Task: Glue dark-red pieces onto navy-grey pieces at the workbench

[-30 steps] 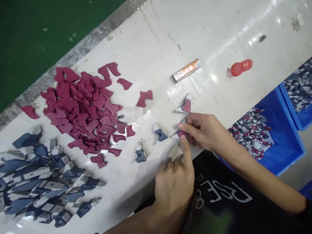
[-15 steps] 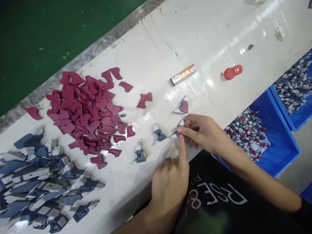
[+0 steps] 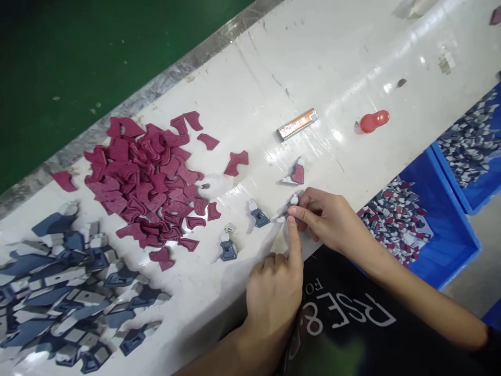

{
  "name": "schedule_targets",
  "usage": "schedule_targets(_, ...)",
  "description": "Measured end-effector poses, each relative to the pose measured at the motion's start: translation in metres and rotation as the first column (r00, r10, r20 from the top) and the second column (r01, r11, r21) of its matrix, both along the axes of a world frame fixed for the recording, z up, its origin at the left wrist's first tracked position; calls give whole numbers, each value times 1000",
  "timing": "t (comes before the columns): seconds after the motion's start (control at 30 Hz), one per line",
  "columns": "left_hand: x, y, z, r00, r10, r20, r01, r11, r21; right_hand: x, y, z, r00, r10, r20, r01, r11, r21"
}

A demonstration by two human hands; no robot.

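Between the thumb and fingers of my right hand [image 3: 326, 219] is a small grey-and-white part [image 3: 294, 200], mostly covered by the fingertips. The index finger of my left hand [image 3: 276, 287] is stretched out, its tip against that part and the right thumb. The other left fingers are curled under, and the left thumb is hidden. Above the hands lies a grey-and-white part with a dark red cover [image 3: 299, 173]. To the left lie two blue-and-white parts, one nearer [image 3: 259, 217] and one farther [image 3: 227, 248].
A heap of dark red pieces [image 3: 144, 177] lies left of centre, above a pile of blue-and-white parts [image 3: 74, 292]. An orange-labelled stick [image 3: 296, 125] and a red plastic object [image 3: 374, 120] lie farther up the table. Blue bins [image 3: 456, 230] of parts stand at the right.
The view has shifted slightly, so the piles appear a little farther right. Both hands keep nearly the same pose at the small part.
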State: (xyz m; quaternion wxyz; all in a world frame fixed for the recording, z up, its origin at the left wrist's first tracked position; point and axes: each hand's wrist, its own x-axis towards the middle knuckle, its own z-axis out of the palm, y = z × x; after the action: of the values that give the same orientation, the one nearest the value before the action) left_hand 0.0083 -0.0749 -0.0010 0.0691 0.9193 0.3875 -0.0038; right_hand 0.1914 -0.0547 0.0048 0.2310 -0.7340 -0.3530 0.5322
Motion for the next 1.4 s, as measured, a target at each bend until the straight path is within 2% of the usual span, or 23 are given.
schedule_targets(0.17,-1,-3,-1,1000,-2,-7,2,1000,-19,-4,-11,6,999,19,-26,-18,1000,14)
schedule_targets(0.33,1,-7,-7,1000,6,9,-6,995,-103,-5,-15,2,997,-23,-76,21,1000,-22)
schedule_targets(0.4,3,-6,-8,1000,10,-8,-11,990,-143,-5,-14,3,998,-18,-55,16,999,-34)
schedule_targets(0.47,5,-4,-6,1000,16,-20,-19,989,-147,-5,-11,7,999,-8,40,8,1000,-12)
schedule_targets(0.53,8,-1,-3,1000,22,-20,-24,993,-117,-7,-7,15,984,-25,177,15,998,61)
schedule_targets(0.63,11,3,4,998,57,-1,-57,995,-83,-12,5,27,947,-79,312,0,970,245)
schedule_targets(0.7,10,6,7,995,95,44,-91,992,-87,-17,19,30,925,-55,375,-95,924,370)
schedule_targets(0.77,6,8,11,983,128,130,-115,988,-99,-23,40,26,880,27,475,-245,880,406)
schedule_targets(0.87,-11,12,15,951,181,253,-165,983,-81,-33,71,13,787,198,584,-441,843,308)
schedule_targets(0.97,-36,18,18,914,271,302,-266,962,-60,-39,89,5,735,300,608,-526,818,233)
schedule_targets(1.1,-67,26,18,833,453,318,-466,884,-39,-46,80,15,722,322,612,-520,836,175)
schedule_targets(1.17,-76,25,14,804,506,313,-521,852,-40,-53,69,23,711,419,565,-585,798,144)
schedule_targets(1.27,-79,21,6,785,540,302,-532,839,-117,-71,58,30,631,569,528,-705,704,85)
schedule_targets(1.33,-79,16,0,781,551,294,-528,834,-158,-87,58,30,569,610,551,-741,671,21)
schedule_targets(1.4,-81,12,-4,780,560,278,-537,828,-162,-102,63,27,522,612,594,-747,664,-29)
